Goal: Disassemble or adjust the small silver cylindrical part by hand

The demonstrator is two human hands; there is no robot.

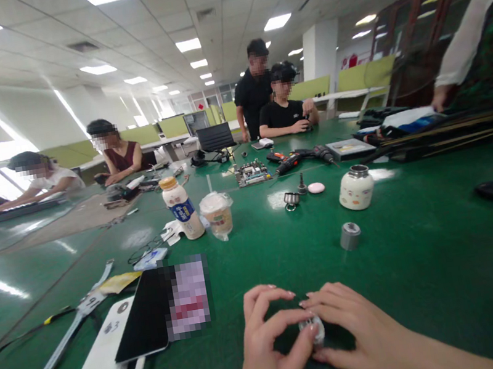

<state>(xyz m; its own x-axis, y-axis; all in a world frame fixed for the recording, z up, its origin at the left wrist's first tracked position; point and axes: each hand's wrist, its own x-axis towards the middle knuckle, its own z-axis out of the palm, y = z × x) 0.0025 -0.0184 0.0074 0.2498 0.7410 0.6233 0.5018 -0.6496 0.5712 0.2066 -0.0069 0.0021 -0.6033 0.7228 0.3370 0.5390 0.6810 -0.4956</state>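
Low in the view, a small pale, shiny round piece (315, 329) is between my hands, close above the green table (412, 283). My left hand (271, 342) pinches it with thumb and index finger, the other fingers curved. From the right, my right hand (358, 329) curls around the same piece, its fingertips and thumb at the piece's edge. Fingers partly cover the piece. Beyond my hands stand a grey metal cap (350, 236) and an open cream jar (356, 188) with small printed faces.
At left lie a white power bank (98, 357) with a cable and a black phone (143, 316). Further back stand a milk bottle (184, 210) and a lidded cup (217, 214). A circuit board (253, 172) and power drills (305, 156) lie near people across the table.
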